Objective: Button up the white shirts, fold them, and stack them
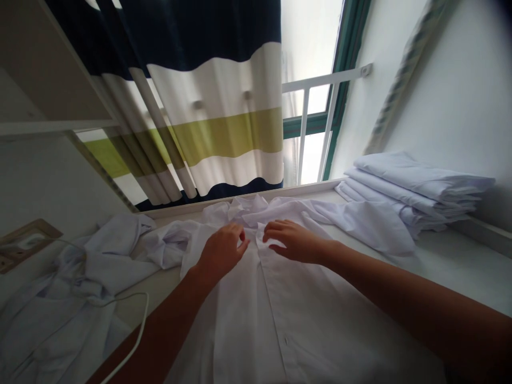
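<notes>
A white shirt lies front-up on the white surface, its button placket running from the collar toward me. My left hand pinches the fabric at the top of the placket, just below the collar. My right hand grips the opposite edge of the placket beside it, fingertips almost touching the left hand's. One sleeve spreads out to the right.
A stack of folded white shirts sits at the right against the wall. Crumpled white garments lie at the left, with a white cable crossing them. Behind hang a striped curtain and a window with a white rail.
</notes>
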A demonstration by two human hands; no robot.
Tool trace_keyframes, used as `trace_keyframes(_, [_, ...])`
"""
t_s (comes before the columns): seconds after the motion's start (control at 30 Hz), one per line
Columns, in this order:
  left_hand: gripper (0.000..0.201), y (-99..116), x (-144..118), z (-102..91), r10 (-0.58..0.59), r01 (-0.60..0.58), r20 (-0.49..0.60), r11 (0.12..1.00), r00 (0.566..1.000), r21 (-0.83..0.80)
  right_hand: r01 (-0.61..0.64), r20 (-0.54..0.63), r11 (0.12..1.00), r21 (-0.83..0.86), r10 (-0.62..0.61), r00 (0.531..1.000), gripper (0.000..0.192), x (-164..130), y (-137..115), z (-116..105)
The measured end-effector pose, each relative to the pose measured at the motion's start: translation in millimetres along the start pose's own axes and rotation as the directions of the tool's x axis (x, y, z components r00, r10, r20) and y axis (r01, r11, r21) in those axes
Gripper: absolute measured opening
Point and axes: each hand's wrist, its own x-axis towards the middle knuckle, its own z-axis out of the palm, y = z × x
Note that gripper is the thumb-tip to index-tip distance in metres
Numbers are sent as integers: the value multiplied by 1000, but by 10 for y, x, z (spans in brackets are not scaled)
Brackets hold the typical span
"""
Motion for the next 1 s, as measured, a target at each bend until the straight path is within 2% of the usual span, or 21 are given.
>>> trace_keyframes(0.07, [31,129,-171,-44,4,5,117,998,993,-69,153,61,977,147,-164,985,16,-13,-171,17])
trace_keyframes(0.13, [28,192,-287,6,-25,52,226,992,974,-114,219,109,950,222,-247,963,17,-40,-244,88])
trace_keyframes(0.27, [16,136,-332,158,-81,140,322,976,943,-164,199,119,945,259,-236,965,28,-104,-161,274])
trace_keyframes(0.33, [15,77,-295,160,-92,197,365,945,926,-260,192,98,948,252,-222,970,35,-126,-88,331])
trace_keyframes(0.4, [17,32,-252,118,-85,285,457,876,885,-389,204,84,956,213,-225,971,39,-136,-34,352])
trace_keyframes(0.43, [17,17,-236,93,-77,353,514,812,854,-465,214,81,959,187,-232,969,37,-137,-17,352])
trace_keyframes(0.5, [19,-3,-217,65,-57,497,604,632,795,-595,231,80,962,144,-244,966,25,-134,5,339])
trace_keyframes(0.57, [23,-9,-214,75,-73,607,655,464,752,-645,239,78,962,132,-251,965,14,-130,17,320])
trace_keyframes(0.6, [24,-6,-212,93,-94,640,673,427,734,-639,241,76,960,140,-253,964,13,-130,22,312])
trace_keyframes(0.67, [25,15,-199,138,-124,657,689,462,714,-597,245,76,953,176,-262,962,12,-136,30,300])
trace_keyframes(0.73, [26,56,-169,178,-100,642,695,493,712,-587,225,74,944,241,-249,966,13,-151,37,292])
trace_keyframes(0.8, [27,109,-128,210,-61,616,674,472,736,-630,159,59,932,326,-188,980,13,-173,44,284])
trace_keyframes(0.9, [27,172,-87,268,-11,592,642,399,766,-700,52,37,910,411,-73,997,10,-206,55,259])
trace_keyframes(1.0, [28,186,-101,354,18,581,613,297,790,-758,25,17,904,427,-36,999,7,-232,58,222])
